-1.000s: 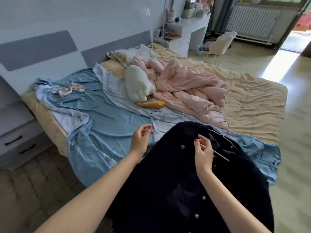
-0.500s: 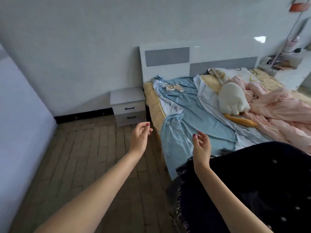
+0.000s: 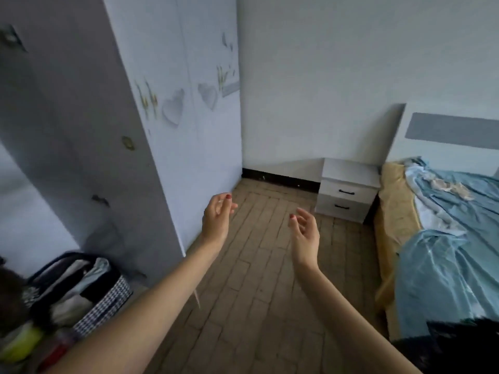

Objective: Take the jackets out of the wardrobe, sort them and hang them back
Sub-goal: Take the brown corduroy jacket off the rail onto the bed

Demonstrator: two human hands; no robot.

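Observation:
My left hand point(image 3: 217, 217) and my right hand point(image 3: 305, 233) are raised in front of me over the wooden floor, both holding nothing, fingers loosely curled. The pale wardrobe point(image 3: 175, 130) stands at the left, its side panel decorated with hearts and flowers, and an open door panel point(image 3: 67, 144) is nearer to me. My left hand is just right of the wardrobe's corner. A dark fuzzy jacket point(image 3: 459, 349) lies on the bed's near corner at the bottom right, only an edge of it in view.
A bed with a crumpled blue sheet point(image 3: 445, 252) fills the right side. A white two-drawer nightstand point(image 3: 347, 193) stands against the far wall beside it. A houndstooth basket point(image 3: 105, 300) full of clothes sits at the lower left by the wardrobe. Brick-pattern floor point(image 3: 270, 279) lies between.
My view has swung left from the bed to the wardrobe. My right hand has let go of the dark jacket and hanger, which stay on the bed. Both hands remain raised with nothing in them.

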